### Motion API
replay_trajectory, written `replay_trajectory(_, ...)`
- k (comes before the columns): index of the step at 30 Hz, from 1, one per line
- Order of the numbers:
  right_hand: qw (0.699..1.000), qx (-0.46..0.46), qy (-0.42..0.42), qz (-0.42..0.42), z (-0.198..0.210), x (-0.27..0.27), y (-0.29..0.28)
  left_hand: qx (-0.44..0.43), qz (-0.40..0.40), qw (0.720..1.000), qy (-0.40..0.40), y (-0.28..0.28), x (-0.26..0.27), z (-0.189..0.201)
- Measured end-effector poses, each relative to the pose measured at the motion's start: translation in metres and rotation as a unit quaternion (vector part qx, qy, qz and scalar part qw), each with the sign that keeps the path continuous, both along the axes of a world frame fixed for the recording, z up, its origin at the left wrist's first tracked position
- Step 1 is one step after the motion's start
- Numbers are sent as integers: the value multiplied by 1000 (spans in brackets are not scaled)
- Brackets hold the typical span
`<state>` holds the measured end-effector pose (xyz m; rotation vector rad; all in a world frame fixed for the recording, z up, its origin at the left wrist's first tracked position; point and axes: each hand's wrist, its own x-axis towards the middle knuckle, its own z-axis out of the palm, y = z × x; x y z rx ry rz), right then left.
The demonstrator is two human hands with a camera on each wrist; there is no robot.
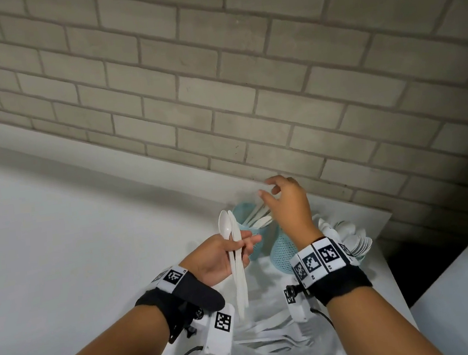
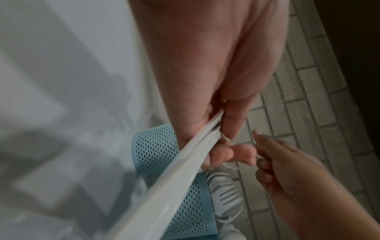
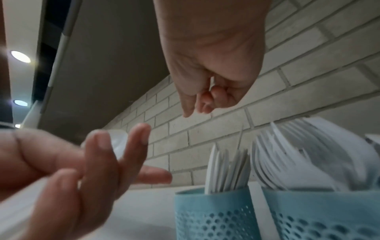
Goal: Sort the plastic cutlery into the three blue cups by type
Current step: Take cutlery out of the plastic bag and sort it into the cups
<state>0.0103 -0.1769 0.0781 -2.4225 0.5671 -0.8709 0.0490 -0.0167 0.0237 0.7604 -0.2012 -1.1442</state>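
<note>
My left hand (image 1: 242, 245) grips two white cutlery pieces (image 1: 236, 261) upright by their handles; one is a spoon (image 1: 224, 226), and the other is edge-on so I cannot tell its type. Both handles (image 2: 185, 159) cross the left wrist view. My right hand (image 1: 269, 192) hovers, holding nothing, with fingers loosely curled over the far blue mesh cup (image 1: 243, 209), which holds knives (image 3: 224, 168). A second blue cup (image 1: 283, 252) stands below my right wrist and holds forks (image 3: 287, 162). Spoons (image 1: 347, 236) fill the third cup, which is hidden behind my right wrist.
Loose white cutlery (image 1: 274, 336) lies in a heap on the white table (image 1: 384, 277) between my forearms. A brick wall (image 1: 246, 88) rises just behind the cups. The table's right edge (image 1: 395, 258) drops off beside the spoon cup.
</note>
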Motion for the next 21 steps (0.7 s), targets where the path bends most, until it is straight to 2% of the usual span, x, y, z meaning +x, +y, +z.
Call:
replay_trajectory(2, 995, 63, 8, 78, 5, -4, 3, -14, -4, 1000, -2, -1, -2, 2)
replay_trajectory(4, 981, 118, 65, 138, 8, -9, 7, -19, -12, 1000, -17, -2, -7, 4)
replay_trajectory(9, 928, 239, 181, 221, 5, -20, 9, -16, -10, 998, -65, -8, -16, 7)
replay_trajectory(17, 929, 260, 165, 206, 6, -25, 9, 30, -38, 993, -107, -9, -18, 7)
replay_trajectory(21, 940, 323, 67, 89, 16, -21, -3, 48, -25, 994, -90, -8, -16, 7)
